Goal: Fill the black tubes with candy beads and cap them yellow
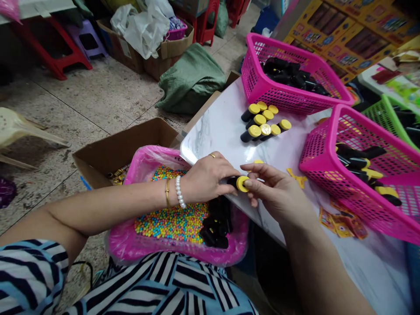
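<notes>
- Striped top (157,280) fills the bottom of the shot, with both forearms reaching out over it
- Main thing here is one black tube (231,181) with a yellow cap (242,183) on its end, held between both hands just over the table edge
- Looks like light, stiff plastic and pretty smooth, so I'd grab it by the black body, not the small cap
- Left hand (206,179) has its fingers closed around the tube, and there's a ring and a pearl bracelet (179,191) on that side
- Right hand (275,194) has its fingertips pressed on the cap
- Pink tray (183,258) sits right under the hands, holding a big heap of colored beads (170,223) and a pile of black tubes (216,223), too many to count
- Marble-look table (210,135) has about nine capped tubes (262,122) lying together
- Two pink baskets (262,57) (331,127) sit on it, both with black tubes inside, plus one green basket (380,116) past them
- One cardboard box (157,135) is on the floor by the tray
</notes>
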